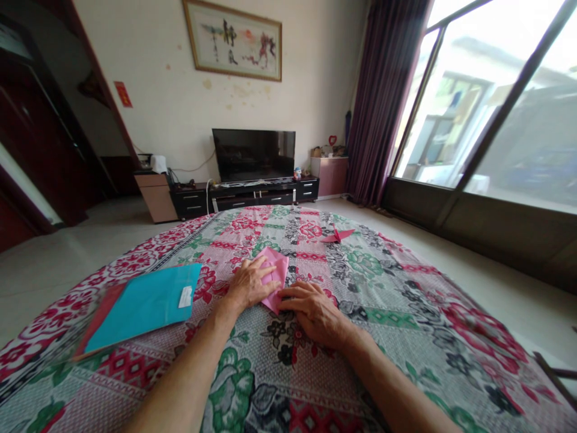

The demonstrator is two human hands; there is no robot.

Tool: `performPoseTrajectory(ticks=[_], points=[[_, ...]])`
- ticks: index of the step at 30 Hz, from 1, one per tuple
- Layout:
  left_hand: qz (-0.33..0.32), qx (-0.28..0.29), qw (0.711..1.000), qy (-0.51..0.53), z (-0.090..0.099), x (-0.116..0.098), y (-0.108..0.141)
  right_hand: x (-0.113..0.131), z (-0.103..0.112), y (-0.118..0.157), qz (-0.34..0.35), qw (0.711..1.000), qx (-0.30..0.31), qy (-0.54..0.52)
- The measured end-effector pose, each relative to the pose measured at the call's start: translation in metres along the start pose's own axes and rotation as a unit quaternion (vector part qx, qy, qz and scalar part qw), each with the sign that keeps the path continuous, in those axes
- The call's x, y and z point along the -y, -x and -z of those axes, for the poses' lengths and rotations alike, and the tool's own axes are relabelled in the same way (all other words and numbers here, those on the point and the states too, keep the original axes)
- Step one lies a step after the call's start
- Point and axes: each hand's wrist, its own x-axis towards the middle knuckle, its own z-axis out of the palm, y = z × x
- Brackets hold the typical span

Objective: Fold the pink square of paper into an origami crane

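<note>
- The surface (406,288) lies under a flowered cloth (148,391); its near side is cut off by the bottom of the view.
- A packet of blue sheets (139,307) lies to the left, with a reddish layer (101,313) peeking from its far-left edge; what lies between is hidden.
- The left hand (250,281) lies with fingers spread wide over the pink paper, covering its left part. The right hand (315,310) is lightly curled at the paper's lower right edge, fingers close together; whether its thumb pinches the paper I cannot tell.
- The pink paper (278,269), already folded into a pointed shape, lies at the middle of the surface beneath the fingers. The step in hand looks like holding it flat while an edge is creased; the next move seems to call for matched edges and firm pressure along the fold. How many layers it has is unclear.
- A winged red folded paper (338,237) sits beyond the right hand, its finer folds too small to read.
- The white label (185,297) on the packet is illegible.
</note>
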Motion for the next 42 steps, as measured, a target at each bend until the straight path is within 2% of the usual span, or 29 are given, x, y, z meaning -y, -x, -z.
performPoseTrajectory(ticks=[12,27,34,38,42], points=[[-0.006,-0.02,1.0,-0.013,0.004,-0.005,0.002,-0.001,-0.001,0.0,0.0,1.0,0.002,-0.014],[-0.074,-0.027,0.997,0.015,-0.001,-0.01,-0.004,0.0,-0.001,-0.001,-0.011,1.0,-0.001,-0.011],[-0.074,0.03,0.994,0.078,-0.009,-0.002,-0.004,-0.002,-0.002,0.0,-0.02,1.0,0.0,-0.014],[-0.048,0.037,0.993,0.097,-0.013,0.003,-0.003,-0.003,-0.004,0.002,-0.034,0.999,-0.01,-0.02],[-0.038,0.05,0.992,0.113,-0.009,0.001,-0.003,-0.003,-0.004,0.003,-0.044,0.999,-0.01,-0.023]])
